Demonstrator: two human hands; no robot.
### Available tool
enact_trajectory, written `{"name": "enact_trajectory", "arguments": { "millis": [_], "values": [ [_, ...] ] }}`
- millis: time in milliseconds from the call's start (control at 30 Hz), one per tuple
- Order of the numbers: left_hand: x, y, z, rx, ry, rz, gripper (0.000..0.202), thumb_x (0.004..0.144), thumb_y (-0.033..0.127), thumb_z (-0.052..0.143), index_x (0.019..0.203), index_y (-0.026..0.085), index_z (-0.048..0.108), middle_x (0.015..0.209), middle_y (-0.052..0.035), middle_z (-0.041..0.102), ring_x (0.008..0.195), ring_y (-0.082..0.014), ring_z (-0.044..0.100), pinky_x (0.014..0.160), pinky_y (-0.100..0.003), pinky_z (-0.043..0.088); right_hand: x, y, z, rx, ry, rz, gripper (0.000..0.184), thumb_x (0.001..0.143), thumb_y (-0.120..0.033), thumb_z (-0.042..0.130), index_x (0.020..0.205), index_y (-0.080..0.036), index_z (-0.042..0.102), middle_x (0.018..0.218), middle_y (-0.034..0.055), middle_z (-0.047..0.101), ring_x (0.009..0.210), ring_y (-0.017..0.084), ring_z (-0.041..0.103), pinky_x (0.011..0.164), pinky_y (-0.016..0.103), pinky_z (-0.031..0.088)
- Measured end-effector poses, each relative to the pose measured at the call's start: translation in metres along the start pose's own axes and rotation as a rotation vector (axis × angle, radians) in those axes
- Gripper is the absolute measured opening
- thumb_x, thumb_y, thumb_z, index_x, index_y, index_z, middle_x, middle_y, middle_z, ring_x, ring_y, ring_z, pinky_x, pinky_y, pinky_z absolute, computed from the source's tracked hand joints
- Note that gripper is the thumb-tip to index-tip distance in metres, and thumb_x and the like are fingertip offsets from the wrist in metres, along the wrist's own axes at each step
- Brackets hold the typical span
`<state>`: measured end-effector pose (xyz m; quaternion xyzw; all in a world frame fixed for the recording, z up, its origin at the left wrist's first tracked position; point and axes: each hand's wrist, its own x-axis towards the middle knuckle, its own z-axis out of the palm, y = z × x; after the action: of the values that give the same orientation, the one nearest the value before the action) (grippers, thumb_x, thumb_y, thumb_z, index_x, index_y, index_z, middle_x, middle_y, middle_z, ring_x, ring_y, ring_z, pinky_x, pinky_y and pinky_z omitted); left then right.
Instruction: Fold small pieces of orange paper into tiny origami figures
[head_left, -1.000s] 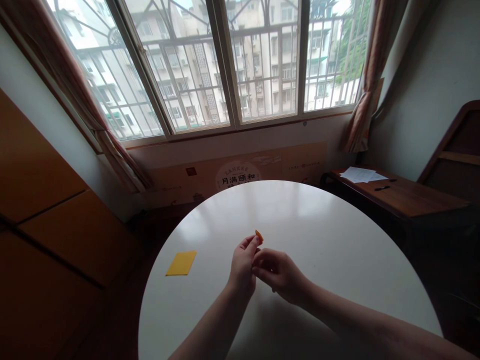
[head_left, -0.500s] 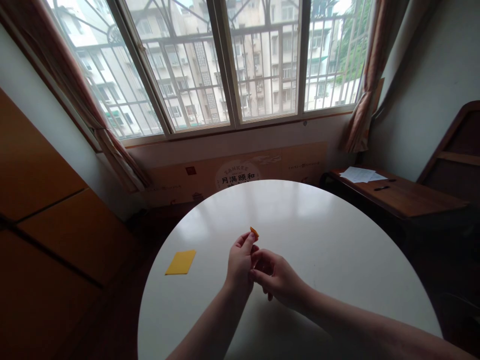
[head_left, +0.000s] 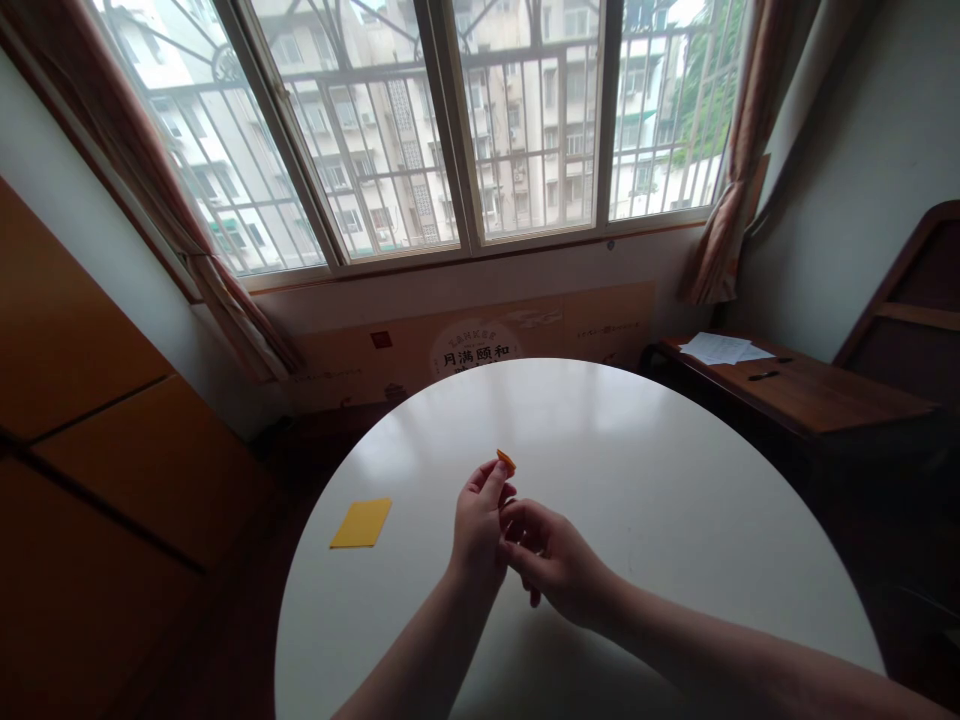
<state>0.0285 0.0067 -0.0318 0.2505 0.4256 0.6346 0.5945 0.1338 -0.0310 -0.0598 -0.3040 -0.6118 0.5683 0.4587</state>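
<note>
Between the thumb and fingers of my left hand (head_left: 480, 510) is a small piece of folded orange paper (head_left: 506, 461), its tip sticking up past the thumb. My right hand (head_left: 551, 550) is against the palm side of the left one, with its fingers curled and thumb drawn in. Whatever the right fingers pinch, if anything, is hidden or too small to name. Both hands are above the white round table (head_left: 637, 480). Off to the left, a yellow square of paper (head_left: 361, 523) lies flat on the tabletop.
Right of the table stands a brown wooden desk (head_left: 840, 390) bearing white sheets of paper (head_left: 716, 348) and a small dark object. A wooden chair (head_left: 907, 310) is behind it. Orange-brown cabinets (head_left: 90, 500) border the left side. A barred window fills the back.
The orange paper and both hands have shifted very slightly; the right fingers have moved a little against the left palm. The yellow paper stays where it was.
</note>
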Motion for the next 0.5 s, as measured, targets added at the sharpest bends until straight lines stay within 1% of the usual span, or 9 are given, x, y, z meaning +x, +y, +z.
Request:
{"name": "enact_trajectory", "arguments": {
  "millis": [67,100,133,200,267,333,400,500],
  "values": [
    [0.0028,0.0010,-0.0002,-0.011,0.021,0.022,0.054,0.051,0.041,0.095,0.088,0.015,0.065,0.077,0.0023,0.063,0.056,-0.0052,0.052,0.048,-0.016,0.042,-0.0030,-0.0032,0.0024,-0.131,-0.015,-0.067,0.007,0.083,-0.015,0.063,0.089,-0.019,0.065,0.073,-0.0018,0.058,0.053,0.009,0.051,0.041,0.017,0.044],
    [0.0039,0.0015,-0.0003,-0.012,0.025,0.026,0.054,0.050,0.040,0.095,0.088,0.015,0.065,0.078,0.0021,0.063,0.056,-0.0050,0.052,0.050,-0.016,0.043,-0.0042,-0.0047,0.0035,-0.178,-0.031,-0.106,0.010,0.080,-0.012,0.064,0.086,-0.019,0.065,0.072,-0.0015,0.059,0.055,0.009,0.052,0.044,0.017,0.044],
    [0.0044,0.0018,-0.0003,-0.010,0.027,0.026,0.054,0.050,0.040,0.095,0.088,0.015,0.065,0.077,0.0022,0.063,0.056,-0.0049,0.052,0.050,-0.016,0.043,-0.0048,-0.0057,0.0042,-0.185,-0.040,-0.106,0.011,0.081,-0.011,0.063,0.087,-0.019,0.065,0.073,-0.0014,0.059,0.055,0.009,0.052,0.044,0.017,0.044],
    [0.0032,0.0020,-0.0001,-0.008,0.019,0.022,0.053,0.051,0.041,0.094,0.088,0.015,0.065,0.073,0.0029,0.062,0.054,-0.0056,0.051,0.048,-0.017,0.042,-0.0046,-0.0063,0.0042,-0.133,-0.010,-0.081,0.013,0.082,-0.013,0.061,0.093,-0.020,0.063,0.079,-0.0004,0.060,0.055,0.009,0.052,0.042,0.017,0.044],
    [0.0002,0.0020,0.0003,0.000,-0.022,0.008,0.051,0.055,0.043,0.093,0.087,0.016,0.064,0.063,0.0054,0.057,0.048,-0.0058,0.047,0.043,-0.017,0.037,-0.0029,-0.0049,0.0026,-0.059,0.015,-0.074,0.018,0.084,-0.017,0.060,0.102,-0.022,0.061,0.087,0.0005,0.060,0.057,0.010,0.053,0.039,0.016,0.044],
    [-0.0022,0.0022,0.0007,0.009,-0.053,-0.001,0.049,0.057,0.045,0.092,0.086,0.016,0.064,0.057,0.0070,0.053,0.045,-0.0059,0.044,0.040,-0.018,0.034,-0.0015,-0.0028,0.0009,-0.006,0.006,-0.070,0.020,0.086,-0.021,0.061,0.105,-0.023,0.059,0.088,-0.0001,0.058,0.059,0.010,0.053,0.036,0.016,0.044],
    [-0.0024,0.0027,0.0008,0.012,-0.036,0.009,0.051,0.054,0.045,0.093,0.084,0.016,0.064,0.060,0.0061,0.055,0.047,-0.0058,0.046,0.042,-0.017,0.036,-0.0011,-0.0013,0.0000,0.008,-0.020,-0.056,0.017,0.087,-0.023,0.061,0.104,-0.022,0.059,0.084,-0.0012,0.056,0.059,0.011,0.051,0.036,0.016,0.045],
    [0.0004,0.0032,0.0008,0.013,0.013,0.024,0.056,0.047,0.044,0.095,0.084,0.015,0.066,0.070,0.0027,0.062,0.054,-0.0061,0.051,0.047,-0.017,0.041,-0.0016,-0.0012,0.0003,-0.020,-0.050,-0.041,0.012,0.087,-0.023,0.061,0.099,-0.021,0.060,0.079,-0.0021,0.054,0.057,0.010,0.050,0.036,0.015,0.046]
  ]
}}
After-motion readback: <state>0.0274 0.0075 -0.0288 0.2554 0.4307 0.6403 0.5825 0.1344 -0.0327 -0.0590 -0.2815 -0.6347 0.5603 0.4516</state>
